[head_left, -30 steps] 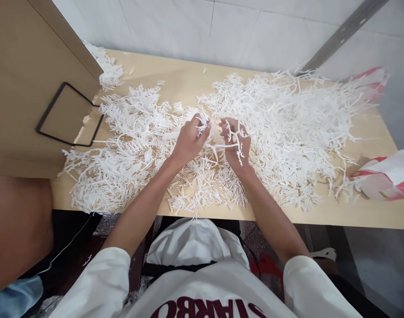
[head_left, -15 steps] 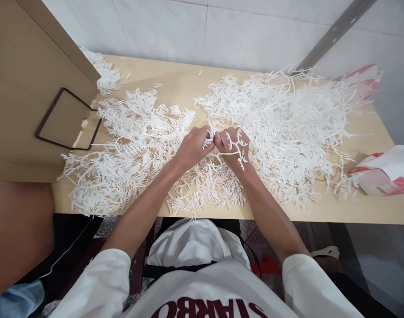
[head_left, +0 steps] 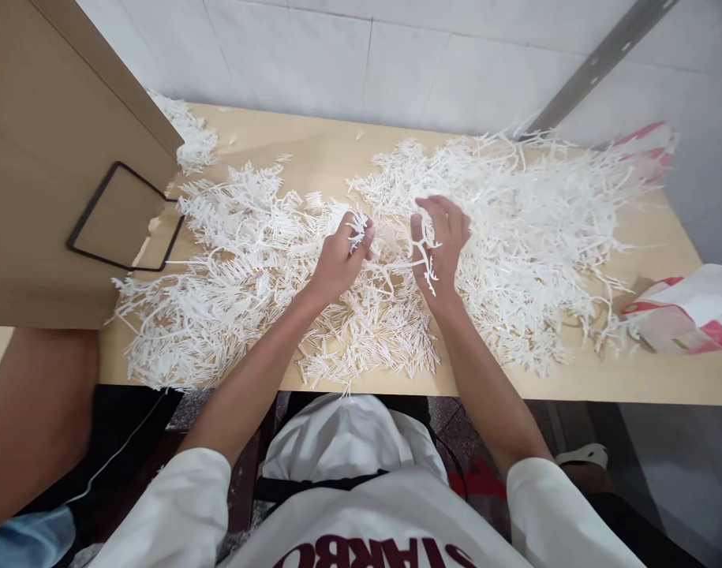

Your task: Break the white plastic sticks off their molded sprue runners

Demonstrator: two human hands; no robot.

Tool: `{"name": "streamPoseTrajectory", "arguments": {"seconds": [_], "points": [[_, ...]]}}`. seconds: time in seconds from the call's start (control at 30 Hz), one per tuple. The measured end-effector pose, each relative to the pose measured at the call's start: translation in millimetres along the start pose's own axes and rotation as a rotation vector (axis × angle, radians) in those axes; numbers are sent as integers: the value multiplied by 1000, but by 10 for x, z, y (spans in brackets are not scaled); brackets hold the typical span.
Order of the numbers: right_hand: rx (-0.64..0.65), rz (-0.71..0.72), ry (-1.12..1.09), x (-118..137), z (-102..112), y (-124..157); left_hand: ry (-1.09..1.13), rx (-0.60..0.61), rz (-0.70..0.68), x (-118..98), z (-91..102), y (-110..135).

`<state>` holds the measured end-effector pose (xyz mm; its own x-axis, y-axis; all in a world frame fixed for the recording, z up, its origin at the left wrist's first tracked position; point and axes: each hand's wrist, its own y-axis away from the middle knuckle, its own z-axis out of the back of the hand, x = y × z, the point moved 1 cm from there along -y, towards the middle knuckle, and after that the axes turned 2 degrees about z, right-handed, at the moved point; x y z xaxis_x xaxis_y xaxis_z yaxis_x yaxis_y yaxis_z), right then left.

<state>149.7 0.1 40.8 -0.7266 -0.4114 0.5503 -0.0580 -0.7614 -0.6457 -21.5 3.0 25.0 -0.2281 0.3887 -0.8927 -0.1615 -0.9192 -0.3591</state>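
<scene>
Left hand point(head_left: 342, 256): pinched around one end of a white sprig point(head_left: 423, 257), a small tuft showing at the fingertips.
Right hand point(head_left: 447, 241): fingers loosely spread, apart from the left; the sprig's forked end lies across it in view, though whether it touches the palm I cannot tell.
Sprig: held above the table point(head_left: 650, 379), between the hands, with forks on its far end.
Near bits point(head_left: 366, 339): many slim loose pieces by the front edge; probably work already done.
Right heap point(head_left: 514, 229): large, tangled, with branching stems; seemingly much left to handle.
Left heap point(head_left: 218, 315): stems and fine pieces mixed, so its stage is unclear.
Box point(head_left: 46, 158): cut off by the frame, hiding part of the far pile point(head_left: 195, 142).
Bag point(head_left: 692, 308): crumpled, contents unseen.
Limb point(head_left: 41, 418): another person's, cropped at the left edge.
</scene>
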Motion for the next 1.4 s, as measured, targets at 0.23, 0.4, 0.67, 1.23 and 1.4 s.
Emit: {"name": "streamPoseTrajectory", "arguments": {"seconds": [0.23, 0.4, 0.67, 1.23, 1.4], "points": [[406, 157, -232, 60, -116, 60, 154, 118, 34, 3, 5, -22], [521, 124, -302, 74, -91, 75, 280, 148, 86, -42, 6, -26], [489, 87, -286, 114, -77, 54, 165, 119, 102, 16, 8, 4], [276, 442, 243, 48, -126, 128, -465, -93, -116, 1, -5, 30], [201, 401, 136, 173, -109, 176, -351, -197, -39, 75, 111, -35]]}}
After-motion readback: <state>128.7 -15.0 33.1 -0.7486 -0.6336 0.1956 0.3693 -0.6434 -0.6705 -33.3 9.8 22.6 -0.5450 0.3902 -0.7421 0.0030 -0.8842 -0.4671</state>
